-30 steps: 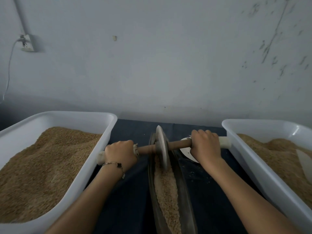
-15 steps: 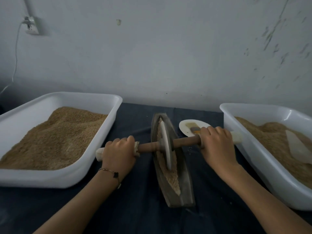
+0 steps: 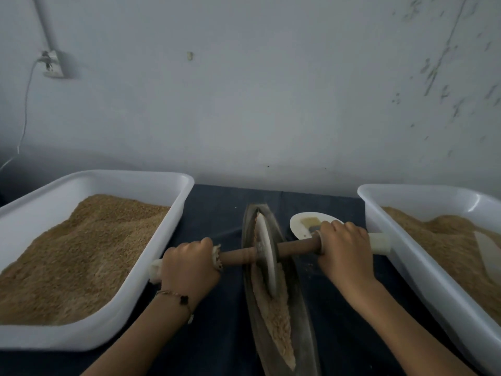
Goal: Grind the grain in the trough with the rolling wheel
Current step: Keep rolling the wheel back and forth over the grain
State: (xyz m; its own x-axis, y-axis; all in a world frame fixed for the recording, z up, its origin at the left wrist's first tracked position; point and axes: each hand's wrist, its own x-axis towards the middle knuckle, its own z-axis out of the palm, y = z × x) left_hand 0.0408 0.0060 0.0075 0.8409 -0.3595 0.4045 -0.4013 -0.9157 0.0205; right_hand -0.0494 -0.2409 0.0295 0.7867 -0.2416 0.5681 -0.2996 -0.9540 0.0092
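Note:
A narrow boat-shaped trough [image 3: 305, 316] lies lengthwise on the dark cloth, holding pale crushed grain [image 3: 276, 321] along its groove. The rolling wheel [image 3: 267, 256], a thin pale disc on a wooden axle [image 3: 296, 246], stands upright in the trough's far half. My left hand [image 3: 189, 263] grips the axle's left handle and my right hand [image 3: 345, 251] grips the right handle, both with fingers curled over the top. White end caps stick out past each hand.
A white tub of brown grain [image 3: 173, 240] stands at the left, another white tub [image 3: 423, 270] at the right. A small white plate [image 3: 303, 225] with a brush lies behind my right hand. A wall rises close behind the table.
The wheel rolled toward me from the trough's far end a second ago, and since half a second ago it has rolled back a little away from me. Both hands kept their grip.

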